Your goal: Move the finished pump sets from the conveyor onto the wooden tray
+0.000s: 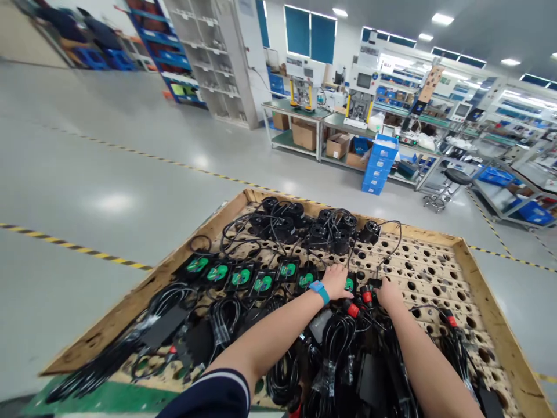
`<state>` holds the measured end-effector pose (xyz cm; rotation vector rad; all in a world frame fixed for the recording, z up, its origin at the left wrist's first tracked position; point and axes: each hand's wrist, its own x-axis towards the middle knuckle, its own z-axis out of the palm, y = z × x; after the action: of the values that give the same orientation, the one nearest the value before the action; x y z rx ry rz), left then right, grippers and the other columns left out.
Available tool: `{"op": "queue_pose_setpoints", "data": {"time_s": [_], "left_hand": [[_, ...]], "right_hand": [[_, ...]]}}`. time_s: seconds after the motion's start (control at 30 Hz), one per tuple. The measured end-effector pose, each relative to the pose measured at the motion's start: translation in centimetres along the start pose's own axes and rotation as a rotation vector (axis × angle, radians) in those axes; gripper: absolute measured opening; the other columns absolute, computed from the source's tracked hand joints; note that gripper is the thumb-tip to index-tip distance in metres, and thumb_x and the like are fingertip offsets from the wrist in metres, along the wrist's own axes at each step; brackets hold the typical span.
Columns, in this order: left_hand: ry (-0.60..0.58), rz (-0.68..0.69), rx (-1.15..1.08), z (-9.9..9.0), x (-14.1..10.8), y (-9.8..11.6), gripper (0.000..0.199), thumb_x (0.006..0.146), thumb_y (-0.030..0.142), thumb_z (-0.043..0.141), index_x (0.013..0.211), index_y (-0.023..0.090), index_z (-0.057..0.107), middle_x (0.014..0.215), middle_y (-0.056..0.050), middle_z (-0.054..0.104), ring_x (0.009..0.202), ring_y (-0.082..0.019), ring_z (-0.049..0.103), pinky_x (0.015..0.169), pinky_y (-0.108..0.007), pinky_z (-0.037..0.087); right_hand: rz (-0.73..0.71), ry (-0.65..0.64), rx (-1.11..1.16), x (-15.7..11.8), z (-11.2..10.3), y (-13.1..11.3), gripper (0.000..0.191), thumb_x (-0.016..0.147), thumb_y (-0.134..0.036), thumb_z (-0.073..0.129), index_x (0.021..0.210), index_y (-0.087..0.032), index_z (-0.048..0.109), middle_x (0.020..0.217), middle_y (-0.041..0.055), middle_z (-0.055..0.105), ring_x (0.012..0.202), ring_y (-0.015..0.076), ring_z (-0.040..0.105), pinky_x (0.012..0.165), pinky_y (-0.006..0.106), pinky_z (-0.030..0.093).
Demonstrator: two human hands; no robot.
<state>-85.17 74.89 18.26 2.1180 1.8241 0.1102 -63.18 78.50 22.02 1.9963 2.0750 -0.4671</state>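
My left hand (336, 283), with a blue wristband (319, 290), is closed over a black box with a green label (349, 284), the right end of a row of similar boxes (263, 283). My right hand (389, 294) grips a small black box (375, 283) just to the right. A thin cable (398, 238) loops from near that box up to a black round motor-like part (369, 232). Between my hands and below them lie red-and-black connectors (366, 295). Both hands' fingertips are partly hidden.
A large wooden-sided tray (491, 313) with a hole-filled base holds everything. Several round black parts (285, 228) sit at its far side; coiled black cables (337, 337) fill the near side. Beyond are stacked blue crates (379, 165), workbenches (296, 110) and a stool (456, 176).
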Motion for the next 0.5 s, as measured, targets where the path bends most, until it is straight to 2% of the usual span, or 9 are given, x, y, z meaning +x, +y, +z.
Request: {"op": "queue_pose_setpoints", "data": {"time_s": [0.07,0.13,0.2,0.27,0.37,0.43,0.5], "left_hand": [[-0.023,-0.001,-0.008,-0.3,0.2,-0.2,0.087,0.067,0.073,0.074,0.128,0.013,0.059,0.135,-0.025,0.056,0.127,-0.041,0.051,0.107,-0.053,0.039],[-0.052,0.005,-0.021,-0.6,0.4,-0.3,0.091,0.07,0.075,0.069,0.134,0.013,0.055,0.139,-0.025,0.054,0.13,-0.042,0.049,0.109,-0.054,0.037],[-0.065,-0.001,-0.011,-1.2,0.9,0.0,0.089,0.076,0.077,0.061,0.138,0.013,0.052,0.14,-0.025,0.054,0.132,-0.041,0.048,0.11,-0.054,0.035],[-0.026,-0.001,0.02,-1.9,1.6,0.9,0.077,0.085,0.073,0.053,0.134,0.014,0.056,0.137,-0.023,0.057,0.131,-0.039,0.05,0.109,-0.053,0.036],[0.068,0.119,0.027,-2.9,2.2,3.3,0.054,0.094,0.06,0.048,0.124,0.017,0.063,0.131,-0.017,0.063,0.127,-0.032,0.054,0.108,-0.046,0.04],[0.079,0.251,-0.026,-3.4,1.8,5.4,0.047,0.095,0.054,0.048,0.119,0.019,0.066,0.128,-0.013,0.067,0.123,-0.028,0.058,0.107,-0.04,0.044],[0.086,0.338,-0.098,-3.7,1.0,7.9,0.047,0.095,0.058,0.047,0.114,0.021,0.069,0.124,-0.011,0.071,0.117,-0.026,0.063,0.104,-0.038,0.048]], "right_hand": [[0.017,0.056,0.023,-1.5,-0.6,0.7,0.057,0.098,-0.035,0.06,0.146,-0.008,0.046,0.126,0.0225,0.064,0.118,0.0345,0.061,0.098,0.043,0.049],[-0.039,0.179,0.099,-4.1,-0.9,2.2,0.058,0.101,-0.038,0.055,0.15,-0.01,0.042,0.135,0.0215,0.059,0.126,0.033,0.056,0.106,0.043,0.044],[-0.163,0.366,0.246,-7.8,-0.6,4.3,0.05,0.102,-0.04,0.052,0.144,-0.013,0.05,0.136,0.0181,0.059,0.128,0.031,0.053,0.112,0.043,0.041],[-0.255,0.562,0.414,-12.5,0.4,6.6,0.041,0.102,-0.042,0.051,0.131,-0.015,0.061,0.129,0.0162,0.064,0.124,0.0304,0.056,0.112,0.045,0.042],[-0.181,0.737,0.577,-20.3,3.5,10.1,0.032,0.102,-0.043,0.053,0.117,-0.019,0.067,0.118,0.0137,0.068,0.114,0.0295,0.061,0.104,0.046,0.049],[-0.061,0.782,0.643,-25.7,6.6,12.2,0.026,0.101,-0.041,0.056,0.113,-0.022,0.068,0.112,0.0116,0.07,0.107,0.0282,0.065,0.096,0.043,0.054],[0.052,0.772,0.705,-31.1,10.3,14.0,0.021,0.1,-0.037,0.056,0.111,-0.023,0.068,0.104,0.0092,0.07,0.094,0.0252,0.068,0.085,0.038,0.057]]}}
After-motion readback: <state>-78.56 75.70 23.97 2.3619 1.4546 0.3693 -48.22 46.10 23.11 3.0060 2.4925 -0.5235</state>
